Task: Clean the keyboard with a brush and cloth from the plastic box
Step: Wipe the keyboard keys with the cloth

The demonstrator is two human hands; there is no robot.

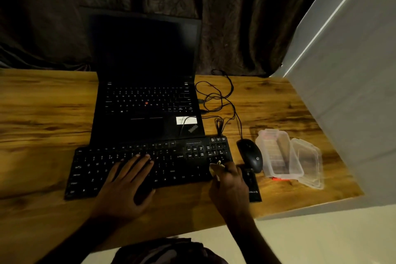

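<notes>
Head camera: left hand (126,184) lies flat, fingers spread, on the keyboard (182,169). At its right end, right hand (230,184) pinches a pale cloth (216,168).

Home office corner, desk workstation. Wood-grain desk (42,113), open black laptop (147,100), external keyboard (182,169), wired mouse (250,155), tangled cables (218,96). Dark curtain (235,17) behind, white wall (353,70) right.

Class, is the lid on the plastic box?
No: the lid lies off the open box, beside it on its right.
</notes>
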